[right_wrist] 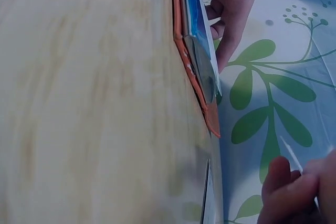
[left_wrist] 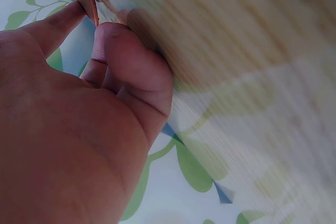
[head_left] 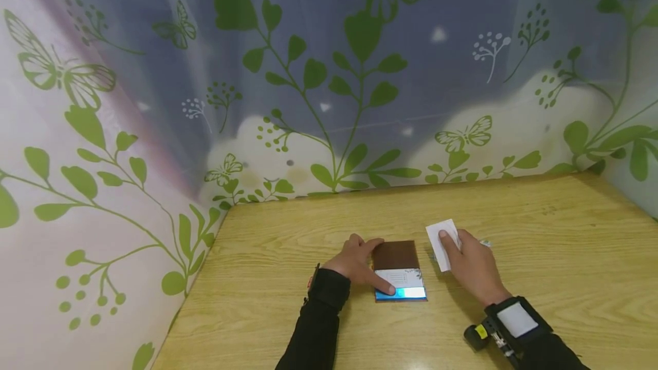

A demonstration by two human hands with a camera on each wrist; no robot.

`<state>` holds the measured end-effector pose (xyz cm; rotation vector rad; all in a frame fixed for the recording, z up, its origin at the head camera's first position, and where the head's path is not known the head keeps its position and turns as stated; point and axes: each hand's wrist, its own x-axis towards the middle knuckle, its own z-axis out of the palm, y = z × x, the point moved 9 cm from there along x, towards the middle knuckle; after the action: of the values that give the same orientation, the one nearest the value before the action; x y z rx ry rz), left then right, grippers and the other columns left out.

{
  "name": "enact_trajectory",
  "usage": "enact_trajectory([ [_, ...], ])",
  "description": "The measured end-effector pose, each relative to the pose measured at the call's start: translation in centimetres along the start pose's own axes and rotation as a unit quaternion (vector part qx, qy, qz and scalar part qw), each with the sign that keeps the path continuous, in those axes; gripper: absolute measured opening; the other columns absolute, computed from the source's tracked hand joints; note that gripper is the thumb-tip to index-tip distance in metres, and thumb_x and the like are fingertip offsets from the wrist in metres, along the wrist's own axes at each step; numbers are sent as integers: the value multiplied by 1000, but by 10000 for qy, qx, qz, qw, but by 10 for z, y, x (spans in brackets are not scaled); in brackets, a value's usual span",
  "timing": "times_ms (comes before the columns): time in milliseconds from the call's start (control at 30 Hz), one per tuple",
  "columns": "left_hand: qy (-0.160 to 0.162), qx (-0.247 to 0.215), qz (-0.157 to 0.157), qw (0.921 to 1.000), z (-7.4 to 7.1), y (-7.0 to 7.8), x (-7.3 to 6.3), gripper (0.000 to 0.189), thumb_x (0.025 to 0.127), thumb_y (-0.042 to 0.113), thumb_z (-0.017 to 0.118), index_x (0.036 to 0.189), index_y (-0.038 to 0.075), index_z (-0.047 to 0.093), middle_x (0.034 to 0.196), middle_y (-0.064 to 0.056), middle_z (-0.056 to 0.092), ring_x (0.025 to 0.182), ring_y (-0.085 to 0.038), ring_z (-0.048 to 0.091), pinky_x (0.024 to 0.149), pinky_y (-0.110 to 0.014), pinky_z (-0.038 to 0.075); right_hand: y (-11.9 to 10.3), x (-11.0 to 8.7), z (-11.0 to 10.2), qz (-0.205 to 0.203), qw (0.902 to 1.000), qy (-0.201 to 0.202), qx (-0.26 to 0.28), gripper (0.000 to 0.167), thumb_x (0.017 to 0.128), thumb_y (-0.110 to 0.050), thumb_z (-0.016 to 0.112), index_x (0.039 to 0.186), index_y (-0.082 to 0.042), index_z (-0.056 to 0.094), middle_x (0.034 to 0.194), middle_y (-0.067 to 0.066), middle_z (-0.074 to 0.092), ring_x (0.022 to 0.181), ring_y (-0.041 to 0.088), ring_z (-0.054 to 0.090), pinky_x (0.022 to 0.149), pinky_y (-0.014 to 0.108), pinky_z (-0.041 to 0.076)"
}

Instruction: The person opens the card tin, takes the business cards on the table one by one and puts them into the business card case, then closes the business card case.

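A flat brown wallet-like holder point(head_left: 396, 254) lies on the table, with a white printed sheet point(head_left: 393, 276) and a shiny blue strip point(head_left: 411, 293) across its lower half. My left hand point(head_left: 357, 264) rests at its left side, thumb pressing on the blue strip and forefinger stretched to the top edge. In the right wrist view, the holder's orange-brown edge point(right_wrist: 191, 69) shows several layers. To its right, my right hand point(head_left: 475, 264) pinches a white card point(head_left: 439, 238), thumb on top. A small patterned piece point(head_left: 485, 242) shows beyond those fingers; what it belongs to is hidden.
The wooden table point(head_left: 267, 250) meets a curtain point(head_left: 308, 73) with green leaves and butterflies at the back and sides. A wrist device point(head_left: 516, 318) is strapped on my right forearm, and a black cuff point(head_left: 331, 289) covers the left wrist.
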<state>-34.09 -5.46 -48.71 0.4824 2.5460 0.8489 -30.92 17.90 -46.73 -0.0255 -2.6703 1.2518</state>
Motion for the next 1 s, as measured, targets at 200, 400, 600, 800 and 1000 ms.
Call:
enact_trajectory([
  [200,24,81,5,10000,-1,0,1,108,72,42,96,161,27,39,114,-6,30,100,-22,37,76,-35,38,-1,1,4,-31,9998,-166,144,47,113,-38,38,123,5,53,83,12,54,73,24,52,59,35,39],
  [400,36,175,41,9998,0,0,3,109,72,44,95,162,26,38,114,-6,31,100,-22,37,76,-34,39,-4,0,6,-188,9995,-177,190,36,108,-17,45,134,8,50,115,27,65,90,31,59,69,37,46],
  [600,27,119,52,9999,0,0,3,108,71,42,96,162,26,39,113,-5,30,99,-21,36,76,-34,38,-2,0,10,-150,9990,-319,290,36,107,-15,46,135,7,48,119,27,63,84,27,59,60,34,43],
  [800,34,149,56,9999,0,-1,3,109,71,43,96,162,25,39,113,-5,30,99,-21,37,76,-33,38,-2,-1,14,-117,9983,-448,361,36,107,-15,48,135,6,49,123,28,62,75,22,55,55,32,40],
  [1000,69,153,55,9998,0,-1,3,108,71,43,96,161,26,40,113,-5,31,99,-21,38,76,-33,39,-7,-2,16,-256,9974,-552,381,39,107,-15,50,139,8,50,129,29,62,92,27,60,69,34,48],
])
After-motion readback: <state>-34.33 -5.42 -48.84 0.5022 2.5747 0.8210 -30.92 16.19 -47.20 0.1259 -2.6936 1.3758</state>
